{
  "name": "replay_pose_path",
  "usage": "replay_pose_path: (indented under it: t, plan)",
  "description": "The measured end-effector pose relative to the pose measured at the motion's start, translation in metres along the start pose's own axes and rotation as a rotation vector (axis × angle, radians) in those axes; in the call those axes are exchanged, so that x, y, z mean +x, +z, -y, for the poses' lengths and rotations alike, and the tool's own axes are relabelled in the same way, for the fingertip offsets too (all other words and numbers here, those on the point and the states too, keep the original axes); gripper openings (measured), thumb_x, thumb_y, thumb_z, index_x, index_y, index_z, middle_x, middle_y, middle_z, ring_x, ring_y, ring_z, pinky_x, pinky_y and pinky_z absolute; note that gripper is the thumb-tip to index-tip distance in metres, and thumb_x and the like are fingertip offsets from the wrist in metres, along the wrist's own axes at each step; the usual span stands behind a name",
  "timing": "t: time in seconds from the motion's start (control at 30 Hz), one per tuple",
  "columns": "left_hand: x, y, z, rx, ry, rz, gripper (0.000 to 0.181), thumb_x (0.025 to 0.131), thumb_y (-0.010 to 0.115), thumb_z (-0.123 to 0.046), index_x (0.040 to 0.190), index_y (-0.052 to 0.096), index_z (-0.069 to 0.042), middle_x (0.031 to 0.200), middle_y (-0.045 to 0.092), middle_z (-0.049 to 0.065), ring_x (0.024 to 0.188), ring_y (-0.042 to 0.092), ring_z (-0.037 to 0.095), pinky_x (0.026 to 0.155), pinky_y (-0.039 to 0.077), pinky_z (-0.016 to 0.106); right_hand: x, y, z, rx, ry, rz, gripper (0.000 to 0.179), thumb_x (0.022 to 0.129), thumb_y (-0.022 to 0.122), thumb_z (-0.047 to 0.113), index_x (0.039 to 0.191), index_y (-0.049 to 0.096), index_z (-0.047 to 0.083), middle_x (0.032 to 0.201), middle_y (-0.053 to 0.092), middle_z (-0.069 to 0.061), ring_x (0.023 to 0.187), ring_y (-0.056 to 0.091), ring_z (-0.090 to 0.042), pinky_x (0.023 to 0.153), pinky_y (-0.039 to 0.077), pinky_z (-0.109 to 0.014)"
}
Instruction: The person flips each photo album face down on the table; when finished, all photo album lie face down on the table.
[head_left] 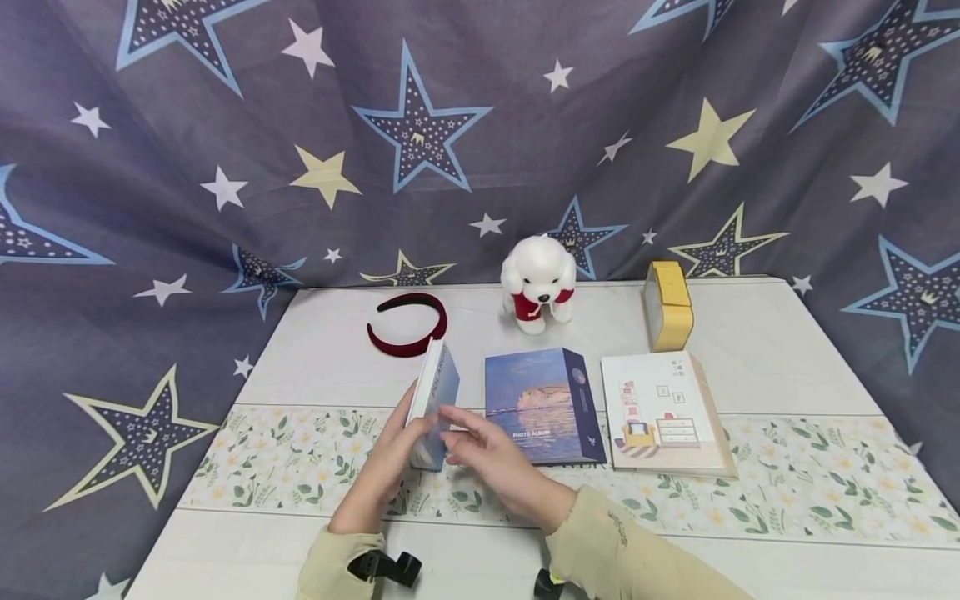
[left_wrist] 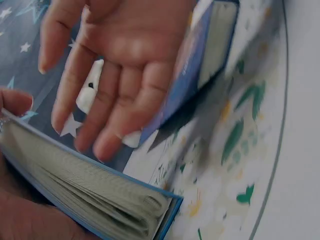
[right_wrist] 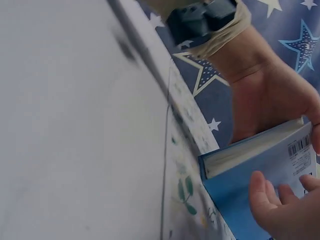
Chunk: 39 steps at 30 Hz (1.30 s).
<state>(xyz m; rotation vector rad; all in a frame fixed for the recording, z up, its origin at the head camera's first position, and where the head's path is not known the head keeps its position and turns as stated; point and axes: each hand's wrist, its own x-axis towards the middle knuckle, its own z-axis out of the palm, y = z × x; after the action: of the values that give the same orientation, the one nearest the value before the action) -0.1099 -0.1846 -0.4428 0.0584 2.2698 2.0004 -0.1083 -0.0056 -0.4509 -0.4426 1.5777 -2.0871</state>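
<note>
My left hand (head_left: 392,454) grips a light-blue hardcover album (head_left: 447,379) that stands on edge, tilted, over the flowered strip of the table. Its thumb lies along one side and the fingers along the other. In the left wrist view the page block of this blue album (left_wrist: 85,182) faces the camera, with pages slightly parted. A barcode shows on the blue cover (right_wrist: 245,187) in the right wrist view. My right hand (head_left: 491,458) hovers beside that cover, fingers loosely bent and holding nothing. Its fingertips are close to the cover.
Right of the hands lies a photo album with a sea-cliff picture (head_left: 532,400), then a white album with a room drawing (head_left: 648,412). Behind are a dark red headband (head_left: 408,348), a white plush dog (head_left: 540,267) and a yellow box-shaped object (head_left: 671,308). A starry curtain (head_left: 480,83) hangs at the back.
</note>
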Motion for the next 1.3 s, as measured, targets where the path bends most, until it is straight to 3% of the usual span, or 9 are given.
replay_pose_path:
  t: [0.23,0.33,0.47,0.73,0.9,0.97,1.07,1.23,1.3]
  plan:
    - [-0.001,-0.004,-0.005,-0.126,-0.009,-0.099,0.073,0.087,0.048,-0.006,0.155,0.029,-0.026,0.153,0.030,0.018,0.129,0.039,0.047,0.089,0.044,0.058,0.003,0.000,-0.011,-0.187,0.011,-0.014,0.053,0.100,0.056,0.016,0.150,0.040,0.013,0.157,0.027,-0.013,0.138,0.036,-0.036,0.103,0.043,-0.042]
    - [0.000,-0.006,-0.008,-0.169,0.003,-0.137,0.072,0.087,0.046,-0.001,0.154,0.030,-0.022,0.152,0.031,0.018,0.128,0.040,0.044,0.088,0.045,0.053,0.004,0.000,-0.013,-0.267,-0.016,-0.027,0.054,0.098,0.058,0.014,0.149,0.040,0.012,0.158,0.022,-0.015,0.137,0.035,-0.040,0.104,0.040,-0.044]
    - [0.001,-0.009,-0.009,-0.246,0.020,-0.164,0.071,0.088,0.043,0.004,0.155,0.029,-0.017,0.153,0.031,0.017,0.131,0.038,0.041,0.094,0.043,0.056,0.004,0.002,-0.013,-0.333,-0.032,-0.058,0.057,0.095,0.061,0.011,0.148,0.041,0.008,0.159,0.016,-0.020,0.136,0.035,-0.043,0.106,0.038,-0.045]
    - [0.002,-0.017,-0.004,-0.463,0.036,-0.165,0.070,0.088,0.035,0.011,0.154,0.023,-0.009,0.156,0.028,0.016,0.138,0.034,0.034,0.095,0.049,0.033,0.004,0.004,-0.008,-0.397,0.036,-0.096,0.067,0.093,0.062,0.008,0.153,0.034,0.014,0.160,0.003,-0.024,0.133,0.039,-0.045,0.099,0.046,-0.041]
    - [0.002,-0.022,0.000,-0.595,0.015,-0.165,0.070,0.089,0.031,0.013,0.155,0.020,-0.007,0.158,0.024,0.014,0.141,0.030,0.031,0.098,0.046,0.028,0.007,0.003,-0.008,-0.414,0.038,-0.084,0.069,0.092,0.061,0.003,0.153,0.032,0.013,0.160,-0.001,-0.023,0.134,0.037,-0.045,0.096,0.048,-0.033]
    - [0.002,-0.024,0.002,-0.564,-0.005,-0.178,0.069,0.090,0.032,0.012,0.155,0.020,-0.007,0.158,0.025,0.014,0.141,0.031,0.030,0.097,0.046,0.027,0.008,0.002,-0.008,-0.438,0.023,-0.078,0.070,0.092,0.061,0.001,0.153,0.031,0.012,0.160,-0.002,-0.024,0.135,0.035,-0.044,0.090,0.051,-0.027]
    - [0.003,-0.028,0.005,-0.394,-0.050,-0.213,0.068,0.091,0.035,0.010,0.155,0.021,-0.007,0.159,0.025,0.011,0.141,0.031,0.026,0.098,0.045,0.024,0.010,0.002,-0.010,-0.546,-0.011,-0.073,0.071,0.090,0.062,0.001,0.153,0.031,0.011,0.160,0.000,-0.024,0.138,0.032,-0.042,0.080,0.053,-0.026]
    - [0.005,-0.036,0.009,0.017,-0.097,-0.222,0.072,0.087,0.045,0.007,0.154,0.018,0.000,0.158,0.023,0.016,0.144,0.026,0.028,0.112,0.030,0.036,0.011,0.001,-0.011,-0.716,-0.060,-0.076,0.067,0.091,0.062,0.005,0.152,0.034,0.011,0.160,0.007,-0.023,0.142,0.023,-0.041,0.098,0.046,-0.042]
    - [0.005,-0.038,0.011,0.122,-0.094,-0.203,0.075,0.087,0.050,0.005,0.154,0.016,0.001,0.158,0.022,0.020,0.145,0.023,0.032,0.116,0.022,0.043,0.010,0.001,-0.011,-0.740,-0.073,-0.076,0.065,0.093,0.061,0.005,0.152,0.035,0.011,0.160,0.009,-0.021,0.142,0.023,-0.041,0.104,0.040,-0.045]
